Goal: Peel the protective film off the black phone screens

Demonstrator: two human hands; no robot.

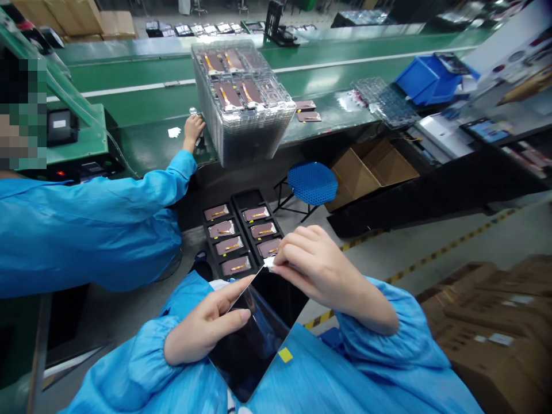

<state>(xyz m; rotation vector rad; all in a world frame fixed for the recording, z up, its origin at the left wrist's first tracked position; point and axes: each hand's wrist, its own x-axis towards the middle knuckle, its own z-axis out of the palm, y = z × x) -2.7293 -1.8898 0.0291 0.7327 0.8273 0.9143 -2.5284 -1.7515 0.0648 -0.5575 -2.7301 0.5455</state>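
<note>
My left hand [207,325] grips a glossy black phone screen [245,356] by its left edge, thumb lying across the front. The screen is tilted above my lap, and a small yellow tab [285,355] sticks out at its right edge. At the upper corner of the screen, my right hand [321,267] is closed in a pinch on a small white piece, perhaps a wipe [269,263]. Part of that piece is hidden by my fingers. Just beyond my hands stands a black tray [235,198] with several brown-backed screens [229,246] in two columns.
A tall stack of clear plastic trays [250,135] stands at the edge of the green bench [150,144]. To the left, a co-worker's hand [194,132] rests by that stack. A blue stool [313,183], an open carton [366,172] and stacked boxes [487,322] are on the right.
</note>
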